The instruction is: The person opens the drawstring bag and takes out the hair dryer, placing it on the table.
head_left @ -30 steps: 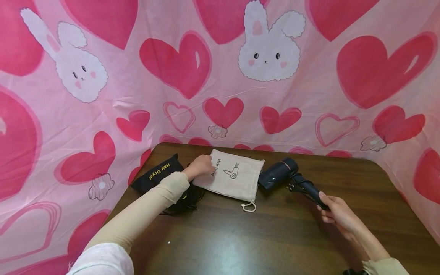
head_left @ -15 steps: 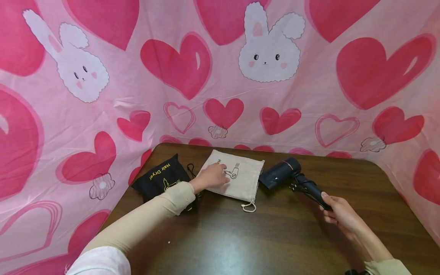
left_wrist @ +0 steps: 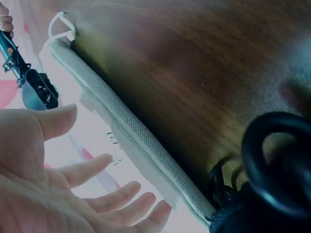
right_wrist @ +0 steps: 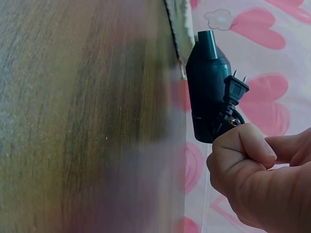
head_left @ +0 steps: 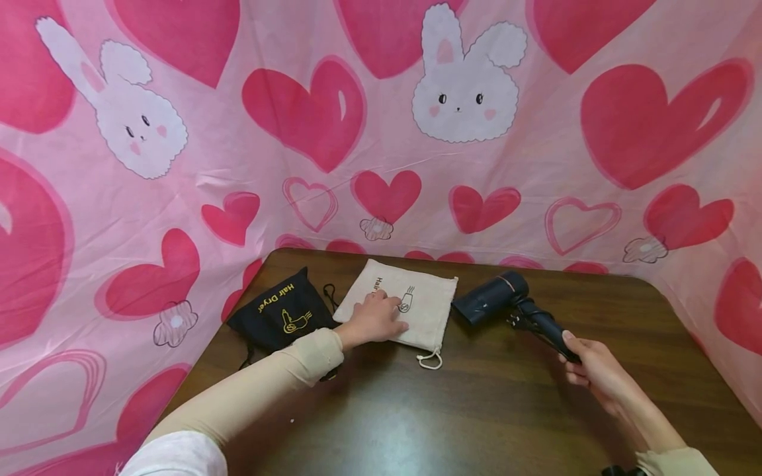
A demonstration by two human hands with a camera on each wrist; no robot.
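In the head view my left hand [head_left: 375,318] is over a cream drawstring pouch [head_left: 431,304] printed with a hair dryer drawing. Its fingers are spread and nearly straight; the left wrist view shows the same hand [left_wrist: 73,189] beside the pouch [left_wrist: 116,111], pinching nothing. My right hand [head_left: 595,370] grips the handle end of a dark blue hair dryer [head_left: 491,297], whose nozzle points left toward the pouch. The dryer's cord is wrapped along the handle, and in the right wrist view its plug [right_wrist: 236,88] sticks out near the knuckles.
A black pouch [head_left: 276,314] lettered "Hair Dryer" in yellow lies left of the cream one, its front partly behind my left forearm. Something black and ring-shaped [left_wrist: 252,145] shows in the left wrist view. Patterned pink cloth [head_left: 381,132] hangs behind the wooden table [head_left: 417,416].
My left hand has moved from the cream pouch's left edge rightward and toward me, its fingers spreading. The right hand and hair dryer have shifted slightly right.
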